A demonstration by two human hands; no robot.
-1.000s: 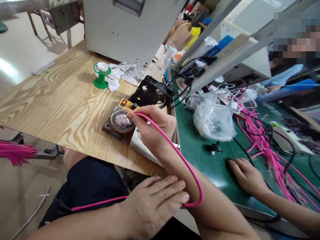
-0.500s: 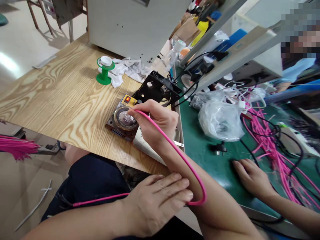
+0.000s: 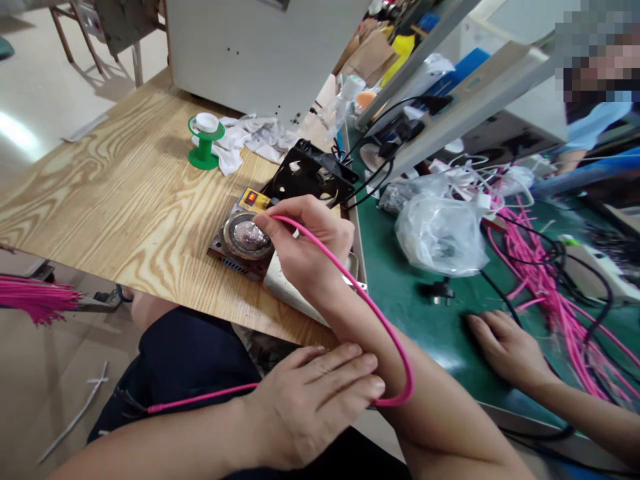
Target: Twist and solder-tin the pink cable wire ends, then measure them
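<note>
My right hand (image 3: pixel 313 243) pinches a pink cable (image 3: pixel 350 283) near its end, between thumb and fingertips. Just below those fingertips is a small solder pot (image 3: pixel 247 237) with shiny metal in its round well and a lit red switch. The tip of the cable is hidden by my fingers. From there the cable bows over my right forearm and loops back under my left hand (image 3: pixel 320 400). The left fingers lie over the cable, close to the right forearm; the thumb is hidden. Beyond the left wrist, the cable runs on to a plug-like end above my lap.
A black fan (image 3: pixel 315 173) stands behind the pot, near a green spool (image 3: pixel 205 143) and a white cloth (image 3: pixel 257 140). On the green bench are a plastic bag (image 3: pixel 440 237), pink cables (image 3: pixel 540 287) and a co-worker's hand (image 3: pixel 510 353). More pink cables (image 3: pixel 37 298) hang at left.
The view has shifted slightly. Both my hands keep nearly the same pose, with the right fingertips still over the edge of the solder pot.
</note>
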